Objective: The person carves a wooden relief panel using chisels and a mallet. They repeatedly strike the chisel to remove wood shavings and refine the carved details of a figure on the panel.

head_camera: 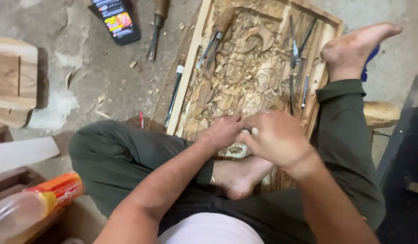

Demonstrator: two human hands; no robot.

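1. Wood is what the person works on: a big carved wooden panel point(249, 68) lies on the floor point(105, 77), and its near end rests against the person's legs.
2. Figures and faces already stand out in the middle of the panel, so much of the cutting looks done. Their shapes look rough, and I think fine work is left.
3. Loose wood chips point(204, 101) lie all over the carving, most of them near its left edge. They have not been swept off.
4. Both hands meet at the near edge of the panel. The left hand point(222, 132) is curled with its fingers close together, touching the right hand.
5. The right hand point(279, 138) is closed in a fist. A small pale tip point(254, 131) peeks out between the hands, so it seems to grip a thin tool, but I cannot tell which kind.
6. Thin chisels point(297, 54) lie on the right side of the panel, and two more tools point(213, 43) lie near its top left corner.
7. One long chisel point(154, 31) lies on the floor past the top left corner, and a dark pen-like tool point(174, 95) lies along the left edge.
8. A plastic bottle point(32, 203) with an orange label is far off at the bottom left.
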